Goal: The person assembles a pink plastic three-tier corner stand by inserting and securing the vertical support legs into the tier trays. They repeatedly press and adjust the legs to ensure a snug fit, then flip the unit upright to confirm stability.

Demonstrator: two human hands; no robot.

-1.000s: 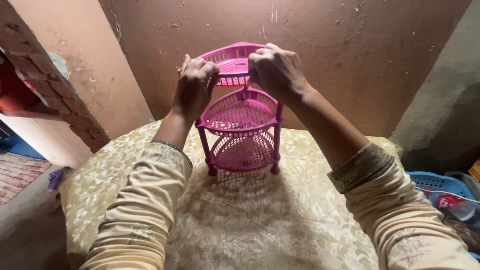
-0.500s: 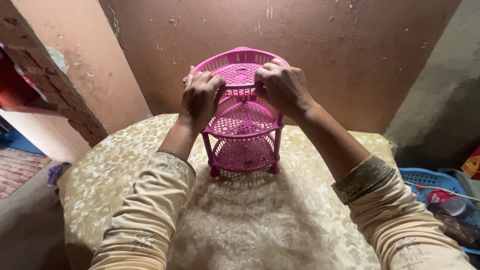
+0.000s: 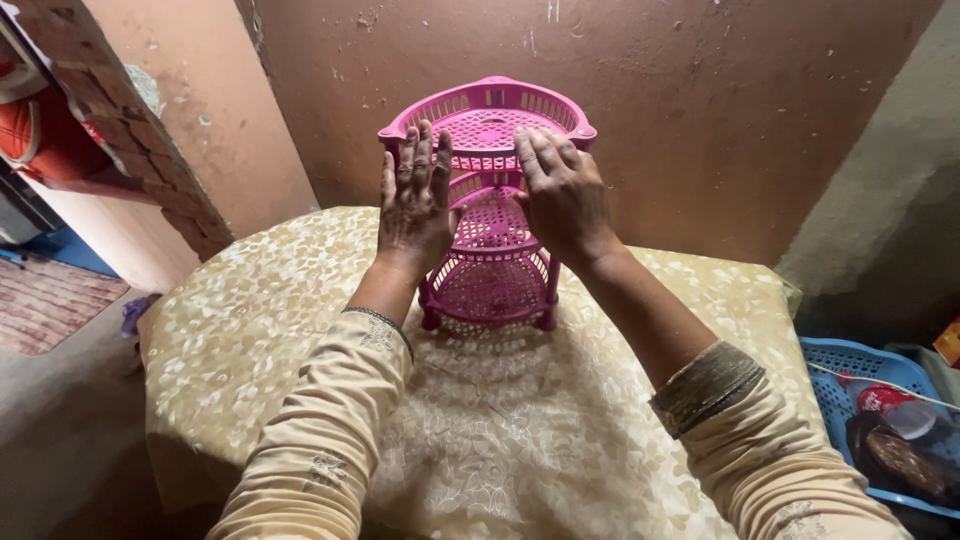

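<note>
Head view: I am watching cream sleeves (image 3: 330, 440) reaching up from the bottom of the frame over a table draped in a floral cloth (image 3: 250, 320). Mid-frame, the left hand (image 3: 413, 205) and right hand (image 3: 565, 195) are spreading flat, fingers extended and gripping nothing, against the front of a pink three-tier rack (image 3: 490, 205) standing on the cloth at centre. A blue basket (image 3: 850, 375) is sitting lower right; a brown wall (image 3: 700, 90) is rising behind.

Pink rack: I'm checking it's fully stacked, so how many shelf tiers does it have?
3. The top tier sits above both hands, the middle tier between them, the bottom tier near the table. None seems hidden.
</note>
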